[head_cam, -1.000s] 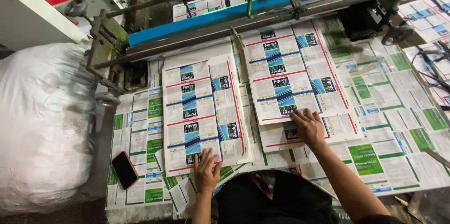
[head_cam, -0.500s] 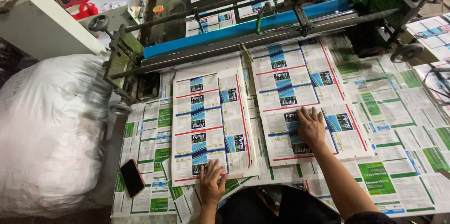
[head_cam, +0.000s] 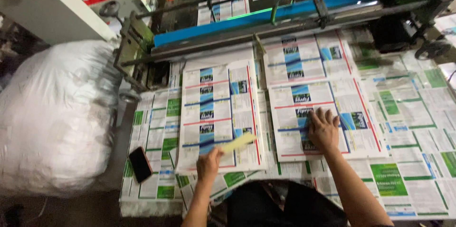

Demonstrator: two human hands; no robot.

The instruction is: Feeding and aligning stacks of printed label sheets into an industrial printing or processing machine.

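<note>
We look down on a table (head_cam: 427, 193) papered over with green-and-white printed sheets. At its far edge runs a machine with a long blue bar (head_cam: 266, 18), and printed sheets lie on the table just in front of it. Beyond the table's left edge sits a big white plastic sack (head_cam: 52, 113), bulging and creased.

Two stacks of printed sheets lie side by side in the middle of the table. The right stack (head_cam: 318, 94) is white with red ruled borders, blue bands and small dark blocks, its panels repeating down the sheet. Our right hand (head_cam: 324, 129) lies flat on its near part, fingers spread and open. The left stack (head_cam: 218, 113) bears the same pattern and reaches toward the near edge. There our left hand (head_cam: 209, 161) is closed on a pale yellow strip (head_cam: 237, 142), blurred, which slants up to the right across the stack's lower part.

Near the table's near left corner a dark phone (head_cam: 140, 164) with a red edge lies on the green sheets.
</note>
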